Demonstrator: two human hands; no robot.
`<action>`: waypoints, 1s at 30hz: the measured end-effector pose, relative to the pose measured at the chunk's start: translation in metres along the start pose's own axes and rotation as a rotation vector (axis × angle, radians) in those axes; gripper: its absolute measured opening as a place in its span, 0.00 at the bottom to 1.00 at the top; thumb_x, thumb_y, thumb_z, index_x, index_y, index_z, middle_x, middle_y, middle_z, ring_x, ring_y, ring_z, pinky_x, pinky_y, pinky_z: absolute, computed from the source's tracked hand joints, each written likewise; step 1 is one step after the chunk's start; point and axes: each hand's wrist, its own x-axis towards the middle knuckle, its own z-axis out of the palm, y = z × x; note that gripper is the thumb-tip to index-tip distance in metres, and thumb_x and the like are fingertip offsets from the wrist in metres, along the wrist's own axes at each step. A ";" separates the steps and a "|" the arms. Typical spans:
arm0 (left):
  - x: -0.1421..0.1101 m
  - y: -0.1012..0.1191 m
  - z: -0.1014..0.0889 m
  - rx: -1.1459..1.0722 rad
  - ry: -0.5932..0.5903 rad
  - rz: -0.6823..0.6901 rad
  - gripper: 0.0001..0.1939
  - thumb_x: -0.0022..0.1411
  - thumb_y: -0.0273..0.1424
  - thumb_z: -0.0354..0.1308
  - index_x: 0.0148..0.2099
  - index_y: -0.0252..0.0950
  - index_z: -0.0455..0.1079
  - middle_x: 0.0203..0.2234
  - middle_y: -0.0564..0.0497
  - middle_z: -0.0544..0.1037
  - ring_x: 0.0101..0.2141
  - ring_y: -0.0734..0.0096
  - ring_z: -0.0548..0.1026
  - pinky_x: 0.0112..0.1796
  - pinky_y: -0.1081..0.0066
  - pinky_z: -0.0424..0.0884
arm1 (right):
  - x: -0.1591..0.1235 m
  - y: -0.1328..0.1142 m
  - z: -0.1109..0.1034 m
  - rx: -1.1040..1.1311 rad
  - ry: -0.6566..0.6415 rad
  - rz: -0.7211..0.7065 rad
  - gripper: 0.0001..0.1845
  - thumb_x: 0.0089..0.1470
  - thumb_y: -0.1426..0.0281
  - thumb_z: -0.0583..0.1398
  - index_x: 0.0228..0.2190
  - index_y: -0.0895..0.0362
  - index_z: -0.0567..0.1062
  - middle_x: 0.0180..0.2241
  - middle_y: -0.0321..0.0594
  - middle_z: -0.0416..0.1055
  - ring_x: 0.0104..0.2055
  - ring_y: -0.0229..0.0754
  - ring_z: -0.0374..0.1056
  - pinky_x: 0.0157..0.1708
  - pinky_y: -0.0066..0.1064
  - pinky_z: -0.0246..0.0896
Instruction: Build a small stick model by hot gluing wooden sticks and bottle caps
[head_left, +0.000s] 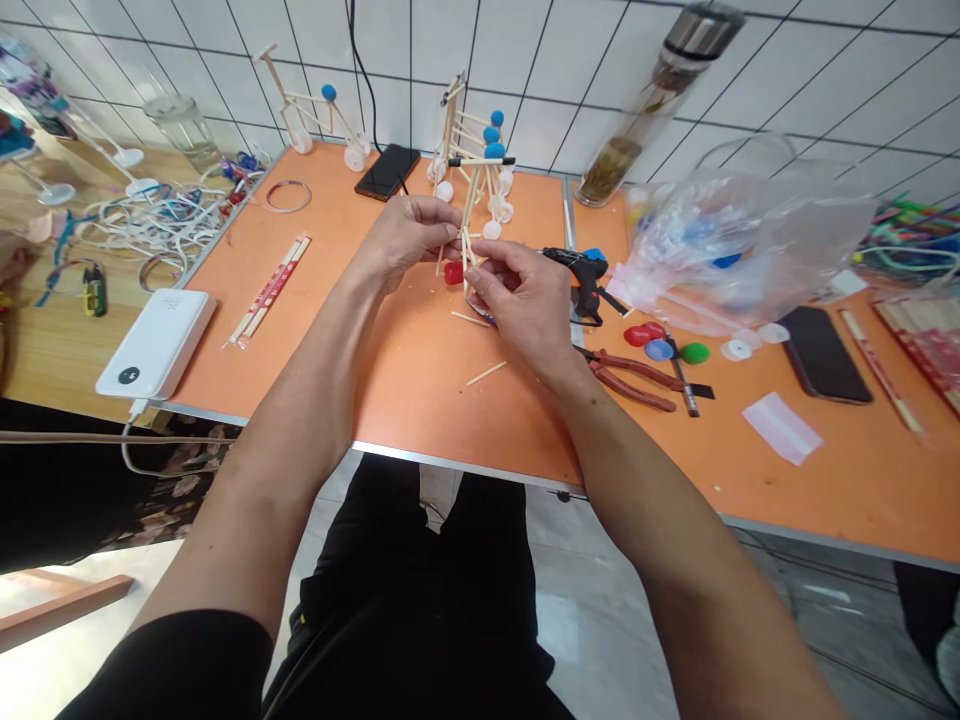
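My left hand (409, 240) and my right hand (525, 300) meet over the middle of the orange table. Both pinch a small frame of thin wooden sticks (466, 243), its lower part partly hidden by my fingers. Just behind it stand little bicycle models (480, 165) made of sticks, with white bottle-cap wheels and blue caps on top; where the held frame ends and they begin is hard to see. A red bottle cap (453, 273) shows between my hands. Two short stick pieces, one a loose stick (487, 373), lie in front of my right hand.
Right of my hands are a black glue gun (583, 275), red-handled pliers (637, 378), loose caps (696, 352), a plastic bag (750, 240) and a phone (825, 355). At left lie wrapped chopsticks (270, 290) and a white power bank (156, 343). Another bicycle model (319, 110) stands at the back.
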 end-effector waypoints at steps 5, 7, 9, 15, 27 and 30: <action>0.000 0.000 0.000 -0.005 0.005 -0.006 0.05 0.62 0.21 0.71 0.37 0.35 0.81 0.28 0.51 0.84 0.33 0.69 0.85 0.51 0.62 0.83 | 0.000 0.002 0.000 -0.019 -0.008 -0.009 0.27 0.68 0.40 0.66 0.50 0.49 0.88 0.35 0.37 0.84 0.33 0.43 0.80 0.38 0.39 0.82; -0.001 0.001 0.001 -0.003 0.006 -0.008 0.05 0.63 0.21 0.71 0.37 0.35 0.81 0.28 0.51 0.84 0.33 0.69 0.85 0.51 0.62 0.83 | -0.001 0.002 -0.001 -0.027 -0.013 -0.013 0.27 0.68 0.41 0.66 0.50 0.48 0.88 0.36 0.37 0.84 0.33 0.43 0.80 0.39 0.40 0.82; -0.001 0.002 0.001 -0.002 0.007 -0.011 0.05 0.63 0.20 0.70 0.37 0.35 0.81 0.28 0.51 0.84 0.33 0.69 0.85 0.51 0.62 0.83 | -0.001 0.002 -0.001 -0.027 -0.009 -0.018 0.26 0.68 0.41 0.67 0.50 0.48 0.88 0.36 0.38 0.85 0.34 0.44 0.80 0.40 0.41 0.82; -0.003 0.003 0.002 -0.009 0.007 -0.012 0.05 0.62 0.22 0.71 0.37 0.36 0.81 0.28 0.52 0.84 0.33 0.70 0.85 0.50 0.64 0.84 | -0.001 0.001 -0.003 -0.033 0.008 -0.025 0.29 0.66 0.38 0.66 0.49 0.49 0.88 0.37 0.39 0.85 0.37 0.46 0.82 0.43 0.43 0.84; -0.003 0.003 0.002 -0.033 0.007 -0.016 0.06 0.65 0.19 0.67 0.37 0.33 0.81 0.28 0.51 0.83 0.30 0.72 0.83 0.51 0.62 0.82 | 0.001 0.003 -0.002 -0.062 0.015 -0.067 0.25 0.69 0.44 0.67 0.48 0.51 0.88 0.38 0.39 0.85 0.38 0.45 0.83 0.45 0.42 0.84; -0.003 0.003 0.003 -0.035 0.021 -0.028 0.07 0.66 0.18 0.66 0.38 0.33 0.81 0.29 0.51 0.83 0.30 0.71 0.82 0.50 0.62 0.82 | 0.001 0.001 -0.002 -0.071 0.022 -0.063 0.26 0.69 0.43 0.67 0.48 0.51 0.88 0.37 0.38 0.85 0.36 0.43 0.82 0.41 0.38 0.83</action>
